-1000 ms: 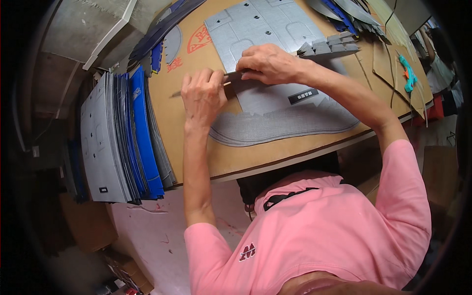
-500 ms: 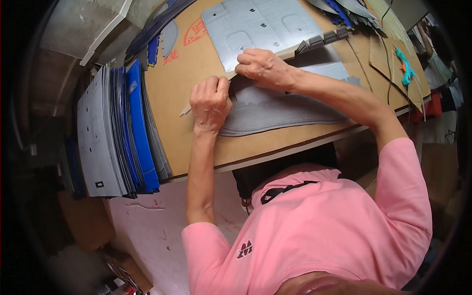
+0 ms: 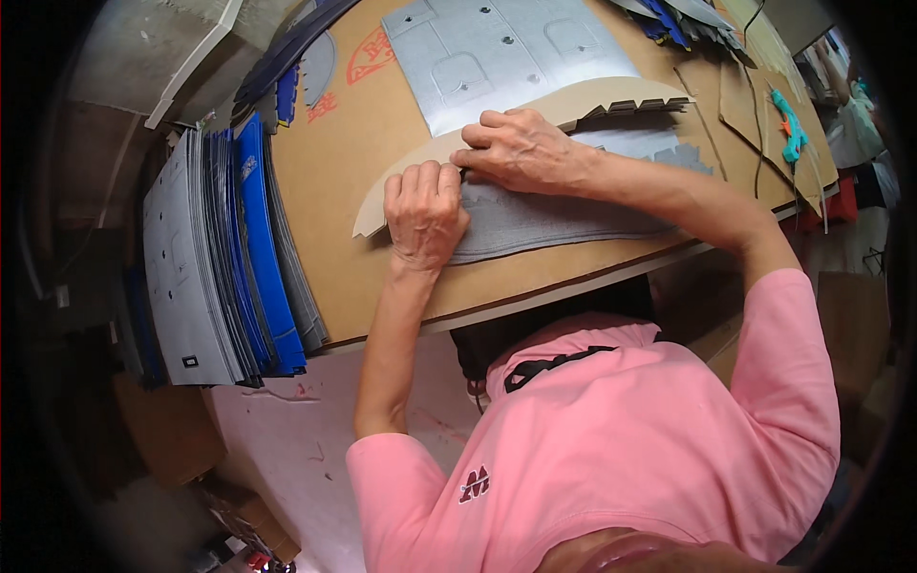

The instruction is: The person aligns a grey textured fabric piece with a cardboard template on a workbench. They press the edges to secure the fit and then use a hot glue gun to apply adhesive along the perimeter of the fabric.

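A curved beige strip (image 3: 611,93) with a row of dark notched tabs along its near right edge lies between my hands. My left hand (image 3: 425,215) is closed over its near edge, left of the middle. Right beside it, my right hand (image 3: 521,153) is closed on the same edge, with its fingers curled under. The fingertips of both hands are hidden. Under and in front of the strip lies a stack of grey curved sheets (image 3: 564,224). Just beyond it sits a silver-grey panel (image 3: 516,57) with moulded outlines and small holes.
Grey and blue panels (image 3: 191,258) stand in a stack at the table's left edge. A teal glue gun (image 3: 790,129) with a cord lies at the right. Dark and blue cut pieces (image 3: 673,24) are heaped at the far right. Brown board (image 3: 363,143) covers the table.
The strip has tilted so that its broad beige face shows. My left hand has shifted slightly right and down, closer to my right hand. My right hand has moved slightly down and right.
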`<state>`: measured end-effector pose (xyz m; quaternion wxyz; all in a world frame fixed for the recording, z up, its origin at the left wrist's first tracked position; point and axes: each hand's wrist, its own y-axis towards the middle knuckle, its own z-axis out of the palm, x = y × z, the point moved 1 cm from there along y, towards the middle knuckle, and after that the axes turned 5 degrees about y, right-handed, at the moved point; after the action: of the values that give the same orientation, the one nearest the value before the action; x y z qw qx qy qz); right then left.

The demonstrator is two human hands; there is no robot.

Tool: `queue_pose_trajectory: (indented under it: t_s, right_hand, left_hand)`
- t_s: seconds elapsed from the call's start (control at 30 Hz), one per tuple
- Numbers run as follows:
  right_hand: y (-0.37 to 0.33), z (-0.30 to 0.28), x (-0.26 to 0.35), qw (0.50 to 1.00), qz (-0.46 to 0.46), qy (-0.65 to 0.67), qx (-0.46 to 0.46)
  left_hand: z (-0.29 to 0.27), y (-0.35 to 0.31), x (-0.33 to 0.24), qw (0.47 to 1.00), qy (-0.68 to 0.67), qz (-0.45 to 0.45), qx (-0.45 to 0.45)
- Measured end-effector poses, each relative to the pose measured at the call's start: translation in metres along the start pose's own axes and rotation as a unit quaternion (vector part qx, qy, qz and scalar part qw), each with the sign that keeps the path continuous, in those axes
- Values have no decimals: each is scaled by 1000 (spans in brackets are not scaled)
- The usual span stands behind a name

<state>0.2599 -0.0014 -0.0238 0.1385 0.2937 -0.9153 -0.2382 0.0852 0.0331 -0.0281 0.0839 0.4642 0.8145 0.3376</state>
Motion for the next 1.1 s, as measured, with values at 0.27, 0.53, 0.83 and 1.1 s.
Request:
queue_pose_trajectory:
  t_s: [0.27, 0.53, 0.83, 1.1]
  right_hand:
    - [2, 10, 4, 998, 44, 46, -28]
    - [3, 11, -2, 987, 94, 124, -39]
    - [37, 13, -17, 916, 262, 257, 161]
    - [52, 2, -9, 910, 275, 181, 252]
  left_hand:
    - [-9, 6, -11, 970, -67, -214, 98]
    - [-12, 21, 7, 926, -158, -278, 198]
    - [4, 46, 43, 832, -195, -330, 402]
    - [26, 64, 55, 781, -212, -341, 479]
